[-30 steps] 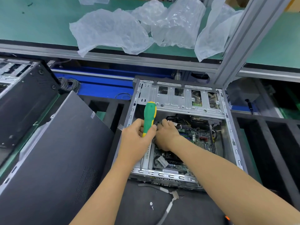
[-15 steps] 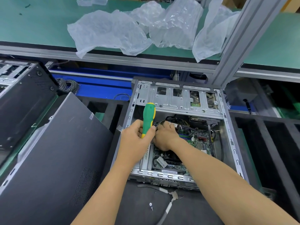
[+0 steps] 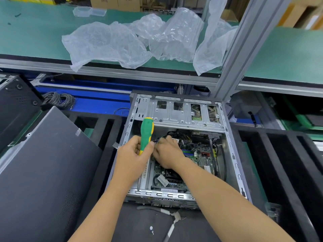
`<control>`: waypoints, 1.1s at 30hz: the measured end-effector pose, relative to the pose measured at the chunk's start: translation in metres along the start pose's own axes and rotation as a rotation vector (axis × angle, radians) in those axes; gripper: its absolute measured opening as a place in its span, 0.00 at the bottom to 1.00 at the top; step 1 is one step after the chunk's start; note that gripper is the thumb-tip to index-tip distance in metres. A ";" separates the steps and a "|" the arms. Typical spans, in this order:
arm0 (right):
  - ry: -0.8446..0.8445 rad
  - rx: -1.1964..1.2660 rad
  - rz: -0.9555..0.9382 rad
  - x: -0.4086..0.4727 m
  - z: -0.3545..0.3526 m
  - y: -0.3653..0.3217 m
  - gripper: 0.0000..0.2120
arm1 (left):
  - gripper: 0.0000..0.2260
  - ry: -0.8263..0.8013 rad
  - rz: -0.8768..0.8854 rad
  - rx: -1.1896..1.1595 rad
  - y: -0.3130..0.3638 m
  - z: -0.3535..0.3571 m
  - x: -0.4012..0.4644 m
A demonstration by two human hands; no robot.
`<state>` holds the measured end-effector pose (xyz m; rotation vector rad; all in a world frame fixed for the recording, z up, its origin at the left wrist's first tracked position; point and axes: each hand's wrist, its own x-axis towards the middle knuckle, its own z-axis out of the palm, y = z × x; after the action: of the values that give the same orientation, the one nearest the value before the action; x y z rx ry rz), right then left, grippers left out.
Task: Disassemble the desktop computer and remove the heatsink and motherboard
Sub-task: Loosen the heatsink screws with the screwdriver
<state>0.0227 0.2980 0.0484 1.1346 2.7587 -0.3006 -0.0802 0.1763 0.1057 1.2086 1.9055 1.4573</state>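
Note:
An open desktop case (image 3: 232, 154) lies on its side in front of me, its silver drive cage (image 3: 180, 112) at the far end. Inside sits the green motherboard (image 3: 197, 154), with a black heatsink (image 3: 172, 176) near the front, partly hidden by my right forearm. My left hand (image 3: 132, 158) grips a green and yellow screwdriver (image 3: 146, 133), handle upright, at the case's left wall. My right hand (image 3: 167, 152) reaches down among the black cables (image 3: 174, 134) at the board's far left; its fingertips are curled and hidden, so what they hold is unclear.
The removed dark side panel (image 3: 43, 172) leans at my left. Black foam trays (image 3: 279, 163) flank the case. A loose screw (image 3: 151, 228) and a taped cable (image 3: 173, 219) lie in front of it. Crumpled plastic bags (image 3: 108, 44) cover the green bench beyond, and an aluminium post (image 3: 244, 41) rises at right.
Both hands stay in nearly the same spot inside the case. The view has tilted up slightly, so the case sits lower in the frame.

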 end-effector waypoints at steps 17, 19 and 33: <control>-0.032 0.106 -0.039 -0.040 -0.004 -0.005 0.37 | 0.12 -0.005 -0.053 0.130 -0.014 -0.032 0.009; -0.035 0.133 -0.066 -0.042 -0.005 -0.011 0.45 | 0.13 -0.003 -0.073 0.146 -0.016 -0.042 0.010; 0.028 0.122 -0.134 -0.010 -0.003 -0.103 0.45 | 0.13 0.043 -0.040 0.222 -0.055 -0.136 0.023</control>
<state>-0.0431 0.2201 0.0665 0.9877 2.8815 -0.4779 -0.2176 0.1204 0.1046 1.2355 2.1539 1.2867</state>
